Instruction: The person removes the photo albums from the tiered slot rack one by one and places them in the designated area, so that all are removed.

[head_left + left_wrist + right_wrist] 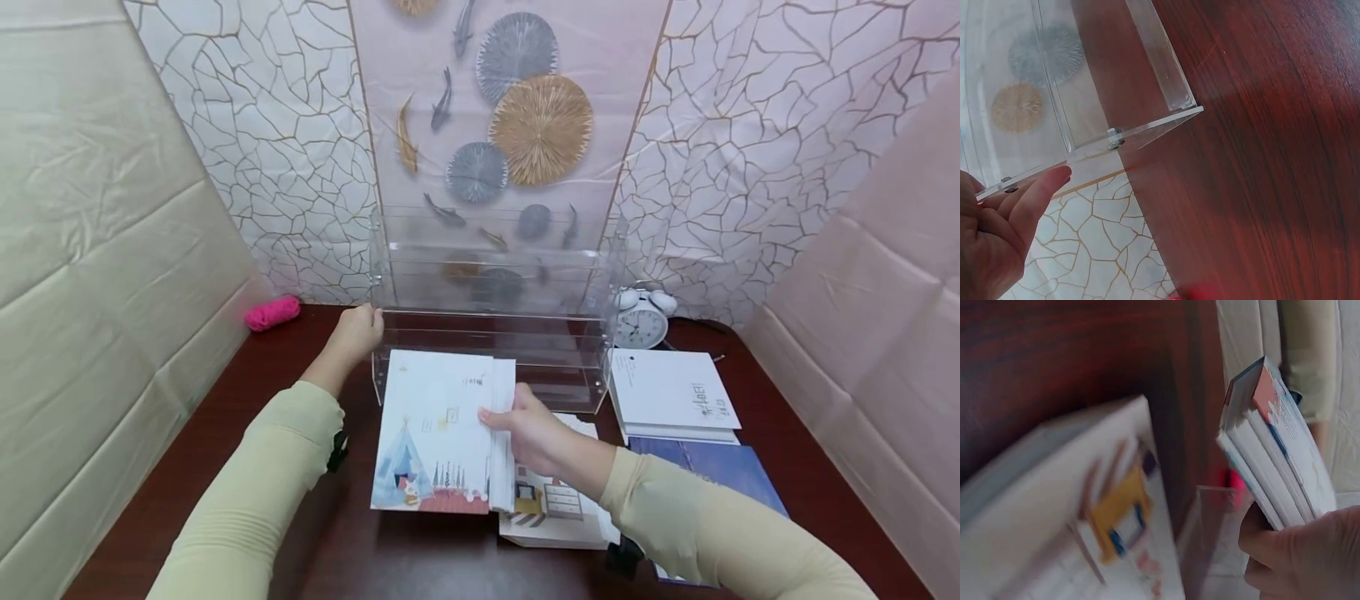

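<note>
My left hand (357, 332) grips the left side panel of a clear acrylic rack (491, 322), its thumb and fingers on either side of the panel edge in the left wrist view. A white book (435, 433) with a blue tent drawn on its cover is raised in front of the rack. My right hand (536, 429) pinches the book's right edge, thumb on the cover and fingers behind. In the right wrist view, thick white page blocks (1266, 465) show between the covers. Below the right hand lies another illustrated book (558, 508), partly hidden by the hand and the raised book.
At the right, a white book (671, 387) lies by a blue book (712, 467), which the right forearm partly covers. Behind them stands a white alarm clock (642, 321). A pink bundle (272, 313) sits at the back left of the dark wooden table (247, 433).
</note>
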Tool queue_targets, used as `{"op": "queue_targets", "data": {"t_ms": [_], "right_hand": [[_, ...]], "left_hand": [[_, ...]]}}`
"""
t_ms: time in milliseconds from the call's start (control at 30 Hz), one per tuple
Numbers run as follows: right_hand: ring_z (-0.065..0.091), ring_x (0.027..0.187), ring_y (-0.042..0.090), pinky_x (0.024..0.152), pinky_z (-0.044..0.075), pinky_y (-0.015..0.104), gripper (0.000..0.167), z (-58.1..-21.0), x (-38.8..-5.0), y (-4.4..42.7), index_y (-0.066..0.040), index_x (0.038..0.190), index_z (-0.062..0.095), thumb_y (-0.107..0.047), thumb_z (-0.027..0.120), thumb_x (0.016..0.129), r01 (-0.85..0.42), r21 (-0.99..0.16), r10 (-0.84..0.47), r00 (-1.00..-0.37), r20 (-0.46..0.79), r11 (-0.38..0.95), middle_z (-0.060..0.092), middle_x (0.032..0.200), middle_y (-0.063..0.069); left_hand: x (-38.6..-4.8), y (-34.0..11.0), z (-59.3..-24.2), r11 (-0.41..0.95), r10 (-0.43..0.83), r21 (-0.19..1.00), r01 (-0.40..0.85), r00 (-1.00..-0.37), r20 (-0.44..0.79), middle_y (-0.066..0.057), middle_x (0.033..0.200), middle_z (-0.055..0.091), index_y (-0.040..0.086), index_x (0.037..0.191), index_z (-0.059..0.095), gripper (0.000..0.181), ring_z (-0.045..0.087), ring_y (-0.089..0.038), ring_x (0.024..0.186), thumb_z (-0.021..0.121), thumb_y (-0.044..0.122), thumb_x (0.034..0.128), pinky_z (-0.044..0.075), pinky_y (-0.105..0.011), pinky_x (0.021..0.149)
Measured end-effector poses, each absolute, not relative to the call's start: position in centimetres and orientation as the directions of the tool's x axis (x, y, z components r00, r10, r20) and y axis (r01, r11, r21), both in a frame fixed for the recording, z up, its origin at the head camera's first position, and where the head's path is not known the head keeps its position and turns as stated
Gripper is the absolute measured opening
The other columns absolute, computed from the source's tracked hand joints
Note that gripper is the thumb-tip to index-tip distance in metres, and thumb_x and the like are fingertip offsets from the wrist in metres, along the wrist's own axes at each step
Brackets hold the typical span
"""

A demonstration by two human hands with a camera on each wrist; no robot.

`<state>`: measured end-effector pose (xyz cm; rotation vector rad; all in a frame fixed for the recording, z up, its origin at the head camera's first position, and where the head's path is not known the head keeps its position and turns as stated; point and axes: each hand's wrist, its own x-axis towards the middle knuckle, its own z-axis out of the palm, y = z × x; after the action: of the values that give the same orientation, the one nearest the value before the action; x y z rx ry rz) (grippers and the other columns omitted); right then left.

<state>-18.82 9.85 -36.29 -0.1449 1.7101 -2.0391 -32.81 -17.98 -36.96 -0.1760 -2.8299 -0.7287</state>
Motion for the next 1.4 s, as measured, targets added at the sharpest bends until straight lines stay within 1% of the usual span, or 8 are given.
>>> {"op": "queue_targets", "data": {"t_ms": [67, 300, 467, 700, 1033, 1200, 1300, 1400], "right_hand": [[0.057, 0.108, 0.033, 0.087, 0.047, 0.045, 0.044, -36.8, -18.5, 9.5, -0.001, 0.13, 0.022, 0.001, 0.046, 0.094, 0.312, -0.947, -0.415, -0.874, -0.253, -0.08, 0.05, 0.127, 0.023], [0.049, 0.111, 0.037, 0.094, 0.041, 0.045, 0.08, -38.6, -17.6, 7.2, 0.007, 0.14, -0.008, -0.001, 0.055, 0.09, 0.379, -0.924, -0.298, -0.879, -0.373, 0.041, 0.04, 0.123, 0.027], [0.048, 0.108, 0.038, 0.094, 0.04, 0.047, 0.082, -39.8, -17.5, 5.5, 0.012, 0.139, -0.005, 0.001, 0.058, 0.088, 0.38, -0.922, -0.259, -0.885, -0.387, 0.078, 0.039, 0.119, 0.03], [0.054, 0.101, 0.034, 0.089, 0.044, 0.043, 0.089, -40.9, -17.7, 4.0, 0.014, 0.137, -0.018, 0.001, 0.056, 0.09, 0.421, -0.906, -0.228, -0.879, -0.42, 0.047, 0.036, 0.121, 0.034], [0.048, 0.105, 0.038, 0.092, 0.042, 0.045, 0.082, -42.0, -17.8, 3.4, 0.02, 0.136, -0.004, 0.0, 0.059, 0.088, 0.424, -0.9, -0.126, -0.892, -0.434, 0.096, 0.03, 0.125, 0.038], [0.031, 0.125, 0.046, 0.102, 0.028, 0.051, 0.099, -42.4, -17.7, 3.1, 0.017, 0.138, -0.01, 0.001, 0.068, 0.08, 0.342, -0.913, -0.051, -0.931, -0.361, 0.223, 0.014, 0.14, 0.041], [0.022, 0.131, 0.047, 0.104, 0.023, 0.053, 0.102, -42.2, -17.3, 3.1, 0.012, 0.141, -0.003, 0.004, 0.073, 0.073, 0.266, -0.912, -0.018, -0.958, -0.285, 0.314, 0.014, 0.142, 0.04], [0.024, 0.13, 0.045, 0.103, 0.027, 0.051, 0.099, -41.8, -16.9, 2.9, 0.009, 0.14, 0.008, 0.005, 0.077, 0.069, 0.187, -0.903, -0.024, -0.977, -0.212, 0.386, 0.021, 0.139, 0.037]], "left_hand": [[-32.7, -17.9, -36.8, 0.868, 0.051, 0.471, 0.157, -0.972, 0.23, -0.024, 0.08, 0.058, -0.006, 0.084, 0.055, 0.034, 0.058, -0.04, 0.082, 0.035, 0.017, 0.0992, 0.046, -0.049, 0.073], [-32.6, -17.5, -36.5, 0.838, 0.042, 0.538, 0.091, -0.994, 0.103, -0.016, 0.074, 0.053, -0.005, 0.093, 0.053, 0.033, 0.055, -0.026, 0.06, 0.032, 0.019, 0.1015, 0.048, -0.038, 0.06], [-32.6, -17.3, -36.4, 0.836, 0.043, 0.542, 0.084, -0.995, 0.088, -0.015, 0.074, 0.053, -0.003, 0.092, 0.052, 0.033, 0.056, -0.024, 0.059, 0.031, 0.02, 0.1019, 0.049, -0.037, 0.061], [-32.8, -17.1, -36.0, 0.834, 0.054, 0.543, 0.1, -0.994, 0.099, -0.016, 0.078, 0.053, -0.005, 0.095, 0.052, 0.034, 0.057, -0.028, 0.068, 0.031, 0.02, 0.1018, 0.049, -0.039, 0.065], [-32.5, -17.2, -36.0, 0.848, 0.05, 0.519, 0.102, -0.992, 0.113, -0.015, 0.07, 0.053, -0.004, 0.09, 0.053, 0.036, 0.054, -0.025, 0.054, 0.03, 0.021, 0.1018, 0.048, -0.038, 0.058], [-32.5, -17.3, -36.2, 0.846, 0.059, 0.518, 0.125, -0.988, 0.143, -0.016, 0.072, 0.054, -0.006, 0.092, 0.054, 0.035, 0.055, -0.027, 0.059, 0.031, 0.019, 0.1014, 0.048, -0.04, 0.062], [-32.4, -17.4, -36.4, 0.844, 0.06, 0.52, 0.127, -0.988, 0.143, -0.017, 0.073, 0.055, -0.006, 0.093, 0.054, 0.034, 0.057, -0.027, 0.058, 0.032, 0.018, 0.101, 0.049, -0.04, 0.063], [-32.3, -17.6, -36.4, 0.843, 0.045, 0.526, 0.109, -0.99, 0.134, -0.016, 0.071, 0.055, -0.006, 0.093, 0.053, 0.033, 0.058, -0.025, 0.052, 0.032, 0.018, 0.1011, 0.05, -0.038, 0.059]]}}
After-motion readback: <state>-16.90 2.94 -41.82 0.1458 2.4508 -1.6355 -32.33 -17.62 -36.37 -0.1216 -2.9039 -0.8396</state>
